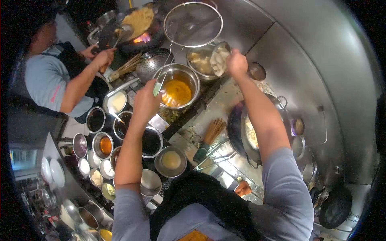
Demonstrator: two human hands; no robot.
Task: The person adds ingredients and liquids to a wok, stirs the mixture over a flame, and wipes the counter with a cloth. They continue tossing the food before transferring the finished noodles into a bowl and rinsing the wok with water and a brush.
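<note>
My left hand [146, 100] is closed around the handle of a large round wire-mesh strainer [193, 25], whose hoop is raised at the top of the view. Below the strainer's handle sits a steel bowl of orange-yellow oil [177, 92]. My right hand [237, 64] is stretched forward and grips a crumpled, pale cloth-like piece [220, 59]. That piece is at the right rim of a steel bowl with pale contents [198, 60]. Under my right forearm, partly hidden, is a wok with pale food [251, 132].
At the left, a co-worker [60, 80] works a flaming wok [136, 30] with a ladle. Several seasoning pots [149, 141] crowd beside my left arm. A bamboo brush [213, 132] lies on the counter. A perforated ladle [155, 66] rests near the oil bowl. A steel wall [313, 72] curves along the right.
</note>
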